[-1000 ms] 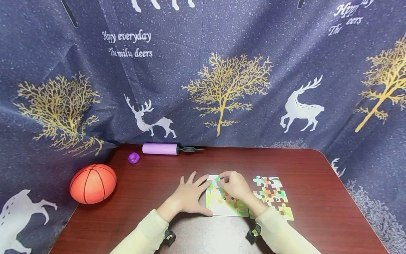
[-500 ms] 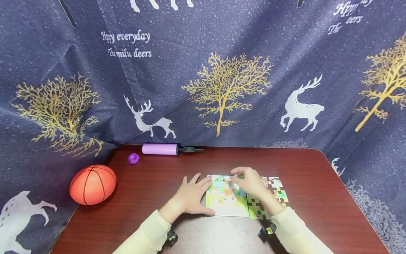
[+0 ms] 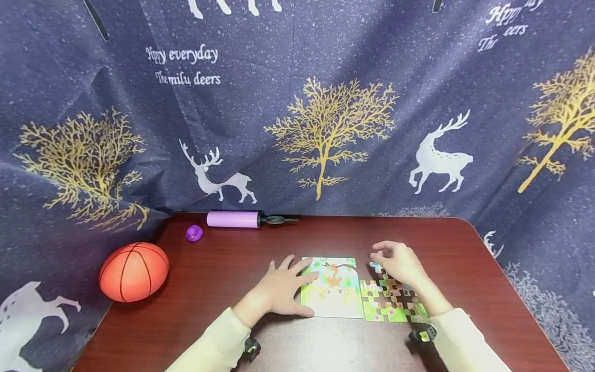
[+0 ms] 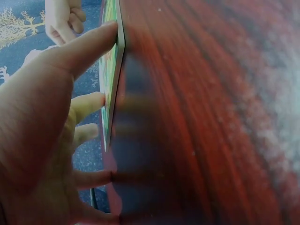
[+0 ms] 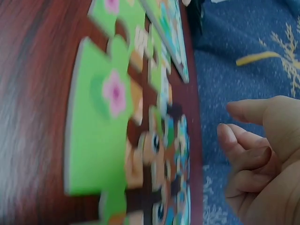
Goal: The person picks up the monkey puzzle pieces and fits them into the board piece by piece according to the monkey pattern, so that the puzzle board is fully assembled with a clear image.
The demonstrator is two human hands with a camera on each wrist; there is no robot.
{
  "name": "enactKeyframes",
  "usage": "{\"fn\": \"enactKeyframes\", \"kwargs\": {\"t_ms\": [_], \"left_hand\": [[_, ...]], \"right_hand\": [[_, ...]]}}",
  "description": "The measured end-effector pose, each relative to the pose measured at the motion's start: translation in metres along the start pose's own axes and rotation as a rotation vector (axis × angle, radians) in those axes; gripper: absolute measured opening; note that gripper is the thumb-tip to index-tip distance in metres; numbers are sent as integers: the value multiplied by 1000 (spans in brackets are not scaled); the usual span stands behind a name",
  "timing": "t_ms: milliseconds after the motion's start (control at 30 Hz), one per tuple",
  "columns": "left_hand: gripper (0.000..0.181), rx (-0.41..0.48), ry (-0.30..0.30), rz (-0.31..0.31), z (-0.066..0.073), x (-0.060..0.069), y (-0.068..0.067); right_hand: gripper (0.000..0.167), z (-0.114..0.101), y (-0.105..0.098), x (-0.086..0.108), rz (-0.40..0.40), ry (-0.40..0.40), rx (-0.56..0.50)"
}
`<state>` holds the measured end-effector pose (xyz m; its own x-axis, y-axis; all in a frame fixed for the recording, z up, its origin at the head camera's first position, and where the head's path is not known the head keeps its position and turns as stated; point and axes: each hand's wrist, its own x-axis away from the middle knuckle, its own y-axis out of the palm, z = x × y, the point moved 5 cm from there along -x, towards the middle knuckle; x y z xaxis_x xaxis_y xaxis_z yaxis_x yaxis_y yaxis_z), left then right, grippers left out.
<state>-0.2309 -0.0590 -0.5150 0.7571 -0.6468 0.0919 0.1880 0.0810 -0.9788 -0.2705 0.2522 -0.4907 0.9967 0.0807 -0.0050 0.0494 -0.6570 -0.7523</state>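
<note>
A flat puzzle board [image 3: 332,297] with a bright cartoon animal picture lies in the middle of the table. My left hand [image 3: 285,290] rests at its left side with fingers spread, and in the left wrist view the thumb [image 4: 96,44] touches the board's edge [image 4: 114,70]. To the right of the board lie several loose jigsaw pieces [image 3: 392,314] in rough rows, with gaps between some. My right hand [image 3: 401,262] is over the far pieces, near a blue one [image 3: 375,266]. In the right wrist view its fingers [image 5: 251,159] are loosely bent and nothing shows between them.
An orange basketball [image 3: 134,272] sits at the table's left edge. Toward the back are a small purple object [image 3: 194,233] and a lilac hand pump [image 3: 234,219] with a black nozzle. A dark blue printed cloth [image 3: 297,129] hangs behind the table.
My right hand has moved right, from above the board to the far loose pieces, uncovering the board's picture. The left hand has stayed at the board's left side.
</note>
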Motion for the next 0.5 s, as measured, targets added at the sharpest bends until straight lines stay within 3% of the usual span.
{"fn": "enactKeyframes", "kwargs": {"t_ms": [267, 500], "left_hand": [[87, 28, -2, -23, 3, -1, -1], [87, 18, 2, -14, 4, -1, 0]], "right_hand": [[38, 19, -12, 7, 18, 16, 95], [57, 26, -14, 13, -40, 72, 139]]}}
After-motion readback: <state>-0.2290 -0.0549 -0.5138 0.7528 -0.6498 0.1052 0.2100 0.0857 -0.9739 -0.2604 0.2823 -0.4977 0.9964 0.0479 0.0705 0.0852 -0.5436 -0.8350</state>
